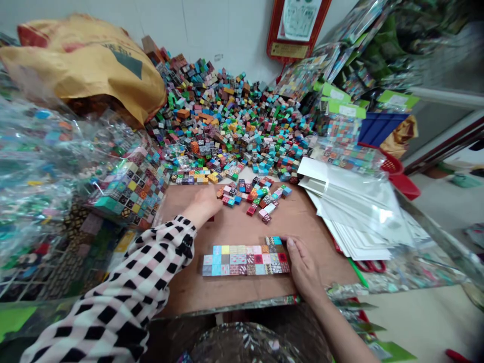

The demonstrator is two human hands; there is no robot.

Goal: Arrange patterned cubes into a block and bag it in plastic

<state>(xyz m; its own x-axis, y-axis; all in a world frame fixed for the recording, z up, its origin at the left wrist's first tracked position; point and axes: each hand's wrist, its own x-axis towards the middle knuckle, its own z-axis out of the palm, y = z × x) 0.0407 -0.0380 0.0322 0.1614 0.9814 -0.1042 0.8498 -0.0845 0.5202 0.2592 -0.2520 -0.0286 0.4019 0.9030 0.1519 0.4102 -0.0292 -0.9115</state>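
A flat arrangement of small patterned cube blocks (247, 261) lies in rows on the brown board (189, 297). My right hand (304, 264) is at its right end, with the fingers closed against a short patterned block (273, 241) on the top edge. Farther forward, my left hand (206, 204) reaches to the left side of a small loose group of blocks (260, 194). Its fingers curl downward and are partly hidden, so what lies between them does not show. Just below that hand, part of a dark red block (210, 219) is visible.
A large heap of blocks (234, 121) rises against the wall behind the board. White sheets and clear bags (348, 212) are stacked at right. Bagged blocks (128, 186) and a yellow sack (86, 65) crowd the left. Red scissors handles (372, 266) stick out under the sheets.
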